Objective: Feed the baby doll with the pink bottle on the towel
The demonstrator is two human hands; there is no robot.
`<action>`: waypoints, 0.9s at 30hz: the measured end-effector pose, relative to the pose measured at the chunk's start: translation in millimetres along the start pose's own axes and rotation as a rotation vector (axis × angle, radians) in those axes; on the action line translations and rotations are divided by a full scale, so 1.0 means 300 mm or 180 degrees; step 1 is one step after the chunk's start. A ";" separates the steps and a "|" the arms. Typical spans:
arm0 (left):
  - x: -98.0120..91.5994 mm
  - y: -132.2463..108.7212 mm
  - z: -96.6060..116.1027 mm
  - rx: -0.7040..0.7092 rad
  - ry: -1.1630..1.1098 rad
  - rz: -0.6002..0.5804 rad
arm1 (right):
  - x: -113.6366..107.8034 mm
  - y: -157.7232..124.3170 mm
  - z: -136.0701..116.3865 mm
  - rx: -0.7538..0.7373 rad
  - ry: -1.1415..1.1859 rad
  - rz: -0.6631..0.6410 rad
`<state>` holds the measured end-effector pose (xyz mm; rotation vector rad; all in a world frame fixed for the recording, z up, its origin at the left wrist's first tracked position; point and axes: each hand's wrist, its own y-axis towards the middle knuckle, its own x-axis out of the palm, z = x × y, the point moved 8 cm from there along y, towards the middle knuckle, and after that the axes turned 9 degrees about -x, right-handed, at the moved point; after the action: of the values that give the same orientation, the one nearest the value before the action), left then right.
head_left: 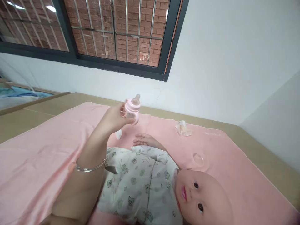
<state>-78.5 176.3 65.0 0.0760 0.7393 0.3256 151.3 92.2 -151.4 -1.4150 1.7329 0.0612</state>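
Note:
My left hand (114,118) is raised above the pink blanket (42,147) and is closed round a small pink baby bottle (132,109), whose teat points up and to the right. A silver bangle (92,168) sits on that wrist. Under the forearm lies a baby doll (150,184) in a white printed suit, on its back with its head at the lower right. One doll hand (142,139) is stretched out just below the bottle. My right hand is not in view.
A clear plastic cap (199,158) lies on the blanket right of the doll. A small crumpled packet (183,128) lies near the blanket's far edge, and a white scrap (118,133) below the bottle. The tan surface (262,153) meets a white wall, with a barred window (117,31) behind.

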 end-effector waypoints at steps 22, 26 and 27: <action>0.440 0.203 -0.306 -0.0907 0.1236 -0.1547 | -0.079 -0.018 -0.123 -0.1146 -0.0718 0.0224; 0.450 0.194 -0.328 -0.0793 0.1120 -0.1608 | -0.085 -0.019 -0.139 -0.1331 -0.0668 0.0334; 0.447 0.191 -0.335 -0.0753 0.1092 -0.1612 | -0.079 -0.018 -0.136 -0.1416 -0.0643 0.0323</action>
<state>-68.5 268.4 -86.0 -0.3953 1.0228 -0.0643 131.3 87.0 -108.6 -1.5674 1.6824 0.6579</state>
